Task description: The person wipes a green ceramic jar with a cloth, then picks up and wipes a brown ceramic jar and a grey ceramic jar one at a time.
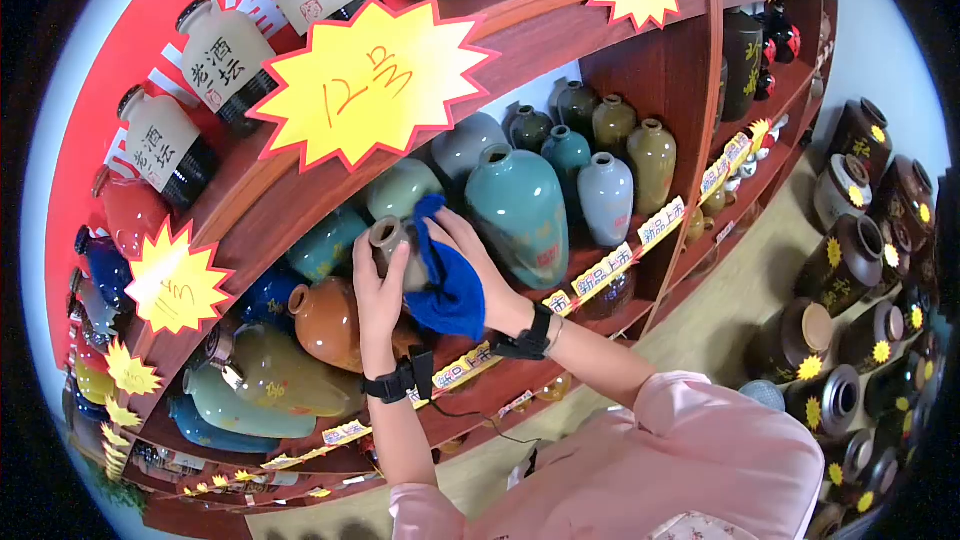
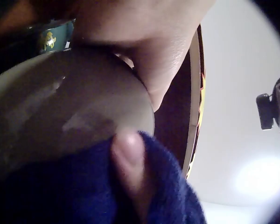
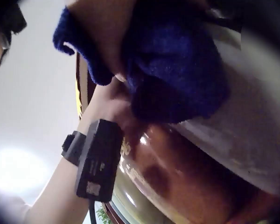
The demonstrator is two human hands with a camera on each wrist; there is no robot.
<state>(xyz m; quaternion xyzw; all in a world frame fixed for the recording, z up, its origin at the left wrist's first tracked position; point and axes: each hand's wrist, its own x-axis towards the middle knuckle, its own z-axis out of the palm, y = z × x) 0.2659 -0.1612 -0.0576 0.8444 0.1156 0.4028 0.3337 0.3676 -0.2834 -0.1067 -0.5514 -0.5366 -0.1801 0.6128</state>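
Note:
A grey-brown glazed jar [image 1: 415, 273] leans among the other jars on the shelf, its round mouth turned up towards me. My left hand [image 1: 378, 285] holds it near the neck, with the thumb lying along its side. In the left wrist view, the jar's smooth shoulder [image 2: 84, 105] fills much of the picture. A blue cloth [image 1: 450, 295] is in my right hand [image 1: 482, 270], pressed against the jar's side. The right thumb [image 2: 129, 151] lies over the cloth's edge. In the right wrist view, the cloth [image 3: 177, 79] covers part of the jar, hiding most of the right fingers.
A glossy orange-brown jar [image 1: 330, 325] and an olive jar [image 1: 290, 370] lie close to the left. Right of the hands stands a large teal jar [image 1: 515, 205]. The shelf board above carries a yellow star sign [image 1: 370, 80]. Dark jars [image 1: 800, 335] stand on the floor at right.

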